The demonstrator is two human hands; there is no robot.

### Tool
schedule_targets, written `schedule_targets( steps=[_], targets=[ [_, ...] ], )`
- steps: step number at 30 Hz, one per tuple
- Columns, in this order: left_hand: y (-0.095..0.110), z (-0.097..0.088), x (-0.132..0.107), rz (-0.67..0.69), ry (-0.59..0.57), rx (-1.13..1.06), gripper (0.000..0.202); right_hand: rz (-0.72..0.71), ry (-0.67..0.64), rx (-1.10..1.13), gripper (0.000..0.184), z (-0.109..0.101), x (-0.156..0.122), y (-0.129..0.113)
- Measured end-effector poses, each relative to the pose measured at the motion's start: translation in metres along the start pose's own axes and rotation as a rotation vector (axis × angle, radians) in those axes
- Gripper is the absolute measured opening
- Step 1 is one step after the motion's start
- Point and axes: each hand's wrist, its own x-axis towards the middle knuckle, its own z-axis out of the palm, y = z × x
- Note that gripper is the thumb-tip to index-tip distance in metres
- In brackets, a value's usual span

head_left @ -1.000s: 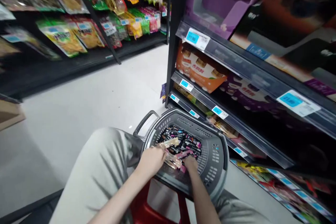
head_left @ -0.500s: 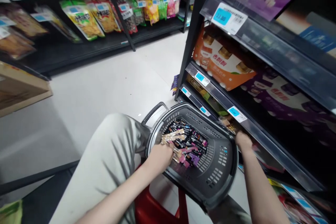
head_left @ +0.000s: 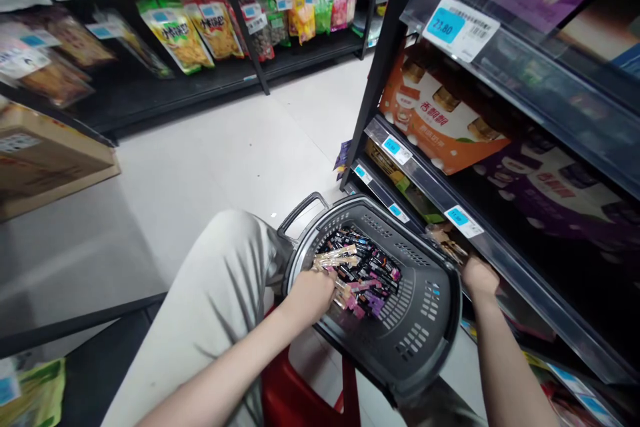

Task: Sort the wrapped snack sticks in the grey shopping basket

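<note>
Now, at the far left, a brown cardboard box [head_left: 55, 163] with flat sides is sitting near a black rack [head_left: 200, 87], and soft, shiny bags [head_left: 177, 33] are leaning along the rack's low shelf. Pale, wrinkly pants [head_left: 217, 267] are covering the person's bent left knee. Something smooth and red, a red seat or stool [head_left: 303, 390] maybe, is showing under the near edge of a basket. The gray basket [head_left: 417, 343] is looking like hard plastic, with round corners and little slots in its walls. At the right, an orange carton [head_left: 447, 117] is standing on a store shelf [head_left: 543, 290] with a clear front strip.

The basket is holding a pile of thin little sticks. Gold sticks [head_left: 337, 257] are lying by its left edge, dark sticks [head_left: 374, 265] are filling the middle of the pile, and pink sticks [head_left: 363, 285] and purple packs [head_left: 375, 305] are lying toward the near edge.

The left hand [head_left: 311, 295] is reaching over the near left corner, curling its fingers around some gold sticks. The right hand [head_left: 480, 277] is hovering just past the basket's far right corner, near the shelf. Its fingers are hiding, so I cannot tell what it is holding.
</note>
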Motion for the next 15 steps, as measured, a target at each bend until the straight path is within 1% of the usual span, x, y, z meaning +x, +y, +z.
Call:
schedule_targets(
  steps=[3, 5, 7, 9, 11, 12, 14, 15],
  targets=[
    [-0.002, 0.000, 0.001, 0.006, 0.017, -0.031, 0.023, 0.037, 0.012, 0.093, 0.039, -0.012, -0.029, -0.001],
    [-0.001, -0.002, 0.001, 0.023, 0.026, -0.068, 0.025, 0.066, -0.023, 0.185, 0.041, -0.017, -0.056, -0.003],
    [0.003, -0.004, 0.001, 0.056, 0.033, -0.109, 0.028, 0.036, -0.123, 0.333, 0.038, -0.019, -0.088, -0.009],
    [0.008, -0.008, 0.000, 0.116, 0.052, -0.208, 0.034, -0.082, -0.266, 0.530, 0.034, -0.019, -0.122, -0.020],
    [0.014, -0.010, 0.000, 0.194, 0.080, -0.440, 0.044, -0.209, -0.394, 0.710, 0.034, -0.019, -0.158, -0.034],
    [0.016, -0.011, 0.001, 0.220, 0.080, -0.611, 0.050, -0.265, -0.441, 0.780, 0.036, -0.020, -0.175, -0.042],
    [0.020, -0.011, 0.001, 0.224, 0.029, -0.947, 0.057, -0.356, -0.518, 0.957, 0.041, -0.023, -0.206, -0.058],
    [0.021, -0.011, 0.002, 0.208, -0.013, -1.060, 0.057, -0.398, -0.554, 1.082, 0.043, -0.024, -0.218, -0.065]
  ],
)
